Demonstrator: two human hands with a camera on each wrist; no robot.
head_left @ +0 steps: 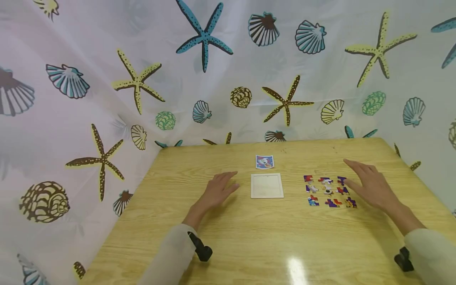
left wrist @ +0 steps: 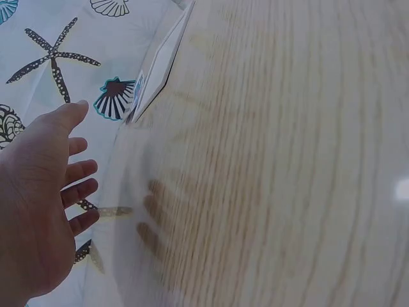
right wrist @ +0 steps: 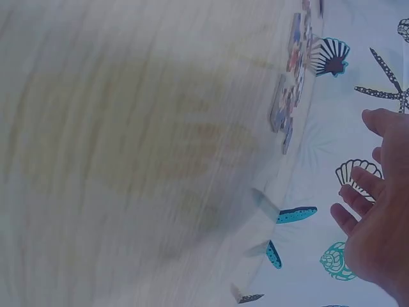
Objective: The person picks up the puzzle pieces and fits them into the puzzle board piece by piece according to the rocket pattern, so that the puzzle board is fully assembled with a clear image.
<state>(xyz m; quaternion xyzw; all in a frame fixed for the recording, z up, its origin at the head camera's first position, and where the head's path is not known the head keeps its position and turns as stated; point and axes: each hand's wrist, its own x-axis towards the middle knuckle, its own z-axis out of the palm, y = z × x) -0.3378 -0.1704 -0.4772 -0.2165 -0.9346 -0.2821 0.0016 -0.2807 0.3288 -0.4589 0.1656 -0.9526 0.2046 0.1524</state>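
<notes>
Wooden table (head_left: 249,237), head view: puzzle pieces (head_left: 328,190) near my right hand (head_left: 372,187), a white tray (head_left: 266,187) between them and my left hand (head_left: 215,190). Left wrist view: my fingers (left wrist: 81,171) relaxed, holding nothing. Right wrist view: fingers (right wrist: 356,201) slightly bent, empty.

Glossy wood-grain covers the tabletop (head_left: 249,237), the puzzle pieces (head_left: 328,190) look like printed card, the backdrop (head_left: 213,89) smooth cloth.

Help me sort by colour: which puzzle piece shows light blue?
The puzzle piece at the bottom-left of the three-by-three group in the head view; the other eight pieces show no clear light blue.
</notes>
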